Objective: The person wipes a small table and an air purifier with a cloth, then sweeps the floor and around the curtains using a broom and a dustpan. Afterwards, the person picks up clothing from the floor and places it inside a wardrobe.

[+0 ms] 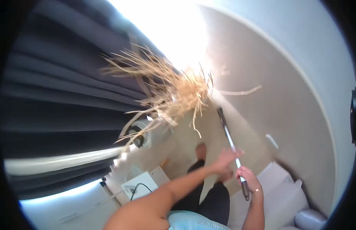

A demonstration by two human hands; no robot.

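My right hand point(248, 177) is closed around the lower part of a white pole point(228, 135) with a dark grip at its near end. The pole slants away from me to a narrow black head point(221, 114) over the floor; whether this is a broom or another long-handled tool I cannot make out. Farther up the shaft, my left hand point(226, 157) reaches across and holds it, its fingers slightly blurred. Just beyond the black head spreads a large bunch of dry, straw-coloured leaves point(185, 91), with long strips sticking out.
Dark curtains point(70, 88) hang along the left, beside a bright window. A white box point(141, 184) with a black cable lies lower left. Pale cushioned seating point(275, 182) stands at the lower right, near the beige wall point(258, 76). My bare foot point(201, 151) is on the floor.
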